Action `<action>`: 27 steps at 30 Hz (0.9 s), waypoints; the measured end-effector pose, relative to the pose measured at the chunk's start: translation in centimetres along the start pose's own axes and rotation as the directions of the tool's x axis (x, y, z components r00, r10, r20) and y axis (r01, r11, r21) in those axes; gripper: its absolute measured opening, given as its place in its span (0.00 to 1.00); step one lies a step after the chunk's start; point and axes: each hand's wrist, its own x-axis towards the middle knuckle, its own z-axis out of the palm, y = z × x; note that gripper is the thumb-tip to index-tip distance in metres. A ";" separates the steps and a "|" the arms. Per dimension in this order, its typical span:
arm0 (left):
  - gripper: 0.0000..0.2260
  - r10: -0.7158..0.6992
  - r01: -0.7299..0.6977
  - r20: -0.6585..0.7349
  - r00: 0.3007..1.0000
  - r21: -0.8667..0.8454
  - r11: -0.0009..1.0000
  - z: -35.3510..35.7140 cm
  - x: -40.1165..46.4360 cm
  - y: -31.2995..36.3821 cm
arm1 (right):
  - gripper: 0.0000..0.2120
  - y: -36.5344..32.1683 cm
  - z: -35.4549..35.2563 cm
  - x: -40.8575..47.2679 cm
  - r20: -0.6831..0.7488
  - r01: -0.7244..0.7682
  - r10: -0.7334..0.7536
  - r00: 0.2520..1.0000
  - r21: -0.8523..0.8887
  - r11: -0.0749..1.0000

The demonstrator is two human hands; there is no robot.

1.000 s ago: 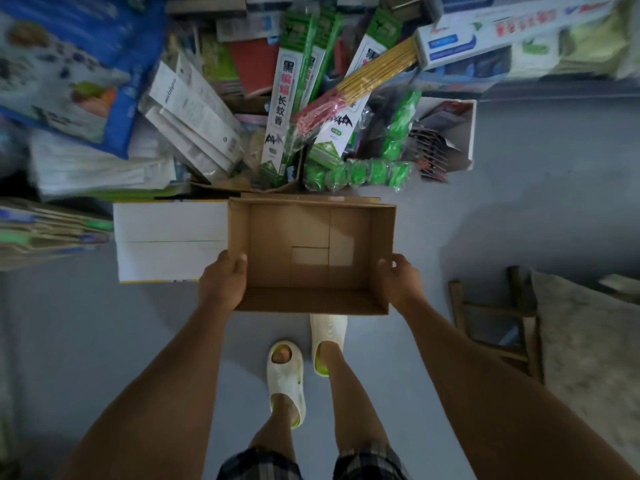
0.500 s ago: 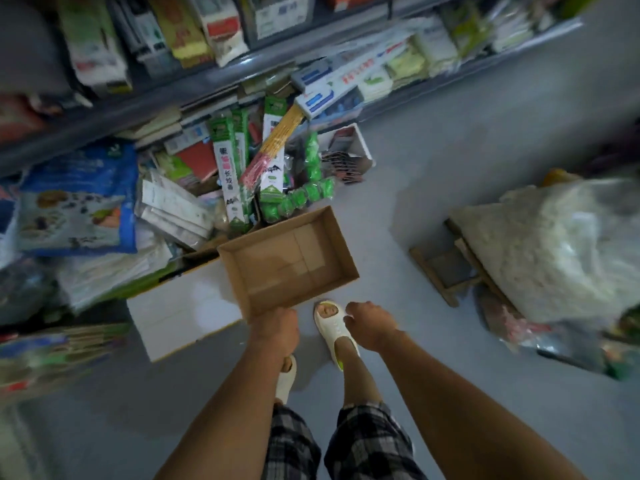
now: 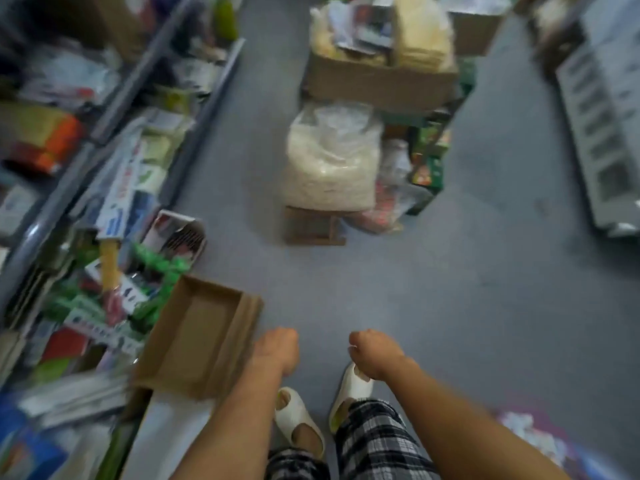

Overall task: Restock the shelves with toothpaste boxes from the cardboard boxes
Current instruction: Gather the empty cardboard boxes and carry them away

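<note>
The empty brown cardboard box (image 3: 201, 336) sits lower left, by the messy shelves (image 3: 114, 109). Both hands, left hand (image 3: 277, 351) and right hand (image 3: 375, 353), are curled and hold nothing. She should find a full box next.

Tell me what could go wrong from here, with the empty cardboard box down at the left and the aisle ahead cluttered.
1. The empty cardboard box sits on the floor right beside the left foot; a step that way could catch it.
2. The plastic sack and the stacked carton stand mid-aisle, leaving only gaps either side, so walking ahead risks a bump.
3. Neither the left hand nor the right hand carries anything, and no toothpaste boxes can be made out in this blurred view.
</note>
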 end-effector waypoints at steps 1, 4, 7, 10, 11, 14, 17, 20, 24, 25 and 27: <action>0.15 0.039 -0.039 0.005 0.999 0.043 0.998 -0.5 0.3 2.2 | 0.14 2.0 0.0 -1.0 -0.016 -0.035 0.036 0.999 0.056 0.998; 0.15 0.150 -0.154 0.040 0.988 0.165 0.974 -1.9 1.0 9.5 | 0.12 8.0 0.3 -4.2 -0.055 -0.139 0.153 0.987 0.211 0.968; 0.14 0.255 -0.269 0.085 0.963 0.303 0.914 -2.6 1.4 17.2 | 0.07 14.0 1.0 -7.1 -0.070 -0.224 0.260 0.963 0.330 0.917; 0.14 0.328 -0.357 0.144 0.934 0.420 0.834 -3.0 1.5 25.0 | 0.11 19.8 1.8 -9.6 -0.061 -0.307 0.371 0.927 0.448 0.840; 0.14 0.354 -0.387 0.160 0.921 0.453 0.803 -3.1 1.6 27.5 | 0.11 21.5 2.0 -10.4 -0.055 -0.335 0.410 0.910 0.484 0.809; 0.15 0.446 -0.467 0.179 0.877 0.533 0.705 -3.5 2.2 34.7 | 0.12 26.8 2.2 -12.4 -0.053 -0.403 0.523 0.851 0.574 0.713; 0.14 0.520 -0.542 0.231 0.822 0.597 0.591 -4.0 2.7 41.4 | 0.13 31.2 2.1 -14.0 -0.028 -0.445 0.606 0.795 0.651 0.614; 0.13 0.557 -0.589 0.290 0.778 0.646 0.486 -4.3 3.7 47.4 | 0.13 35.4 1.9 -14.9 -0.001 -0.470 0.660 0.752 0.701 0.536; 0.13 0.598 -0.639 0.370 0.711 0.695 0.330 -5.1 5.8 55.9 | 0.13 41.4 1.2 -15.1 0.048 -0.501 0.720 0.692 0.750 0.432; 0.13 0.608 -0.646 0.385 0.694 0.706 0.291 -5.4 6.5 58.0 | 0.13 43.0 0.9 -15.0 0.059 -0.507 0.735 0.676 0.761 0.404; 0.13 0.635 -0.657 0.408 0.656 0.723 0.215 -6.4 8.2 62.5 | 0.13 46.5 -0.1 -14.7 0.085 -0.516 0.765 0.638 0.785 0.343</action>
